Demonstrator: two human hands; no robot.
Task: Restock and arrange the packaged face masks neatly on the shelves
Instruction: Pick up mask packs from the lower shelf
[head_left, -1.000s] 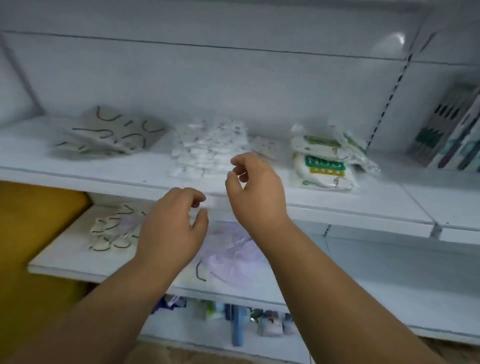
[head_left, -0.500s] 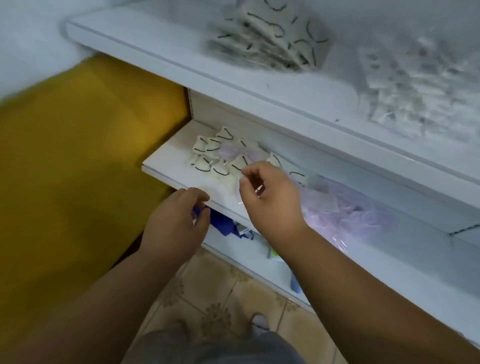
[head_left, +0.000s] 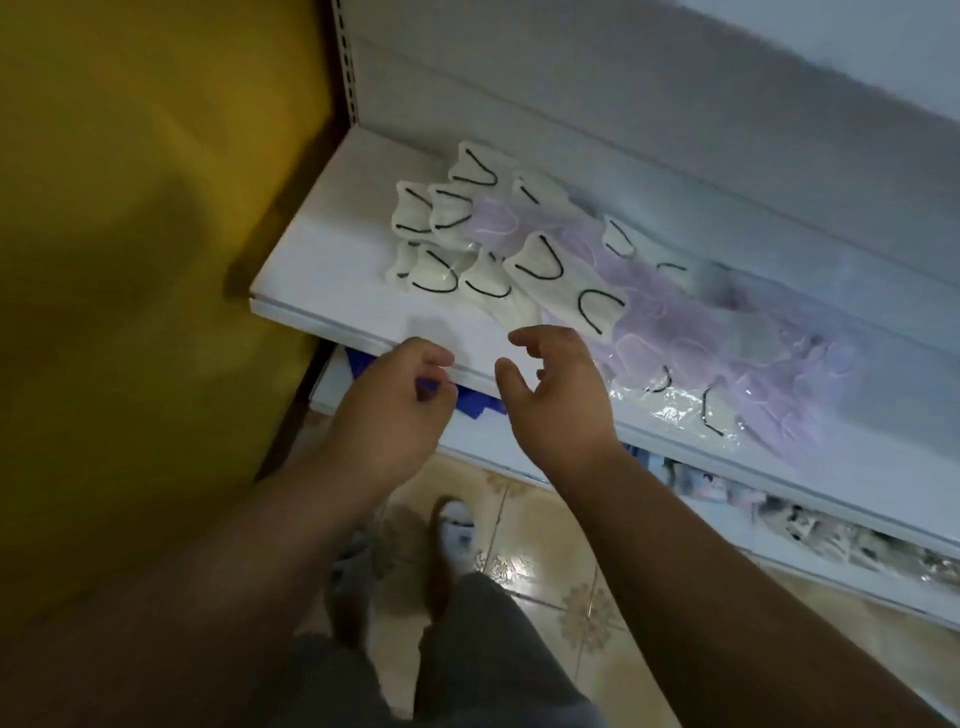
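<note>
Head view: our right hand (head_left: 558, 395), fingers loosely spread and empty, is nearest the cream-white packaged face masks with black loops (head_left: 535, 270). They lie just ahead of it (up-left on the white shelf (head_left: 332, 291)), while our left hand (head_left: 400, 400), loosely curled and empty, hangs at the edge.

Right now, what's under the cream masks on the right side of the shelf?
Lilac masks in clear wrap lie under the cream masks, spreading right along the shelf. How many are in the pile, or anything beneath it, can't be seen.

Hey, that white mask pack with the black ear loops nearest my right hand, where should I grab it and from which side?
Probably pinch the near edge of the white mask pack, coming from the front of the shelf with the right hand. The pack lies flat, partly overlapping the purple masks, so its front edge is the freest part.
</note>
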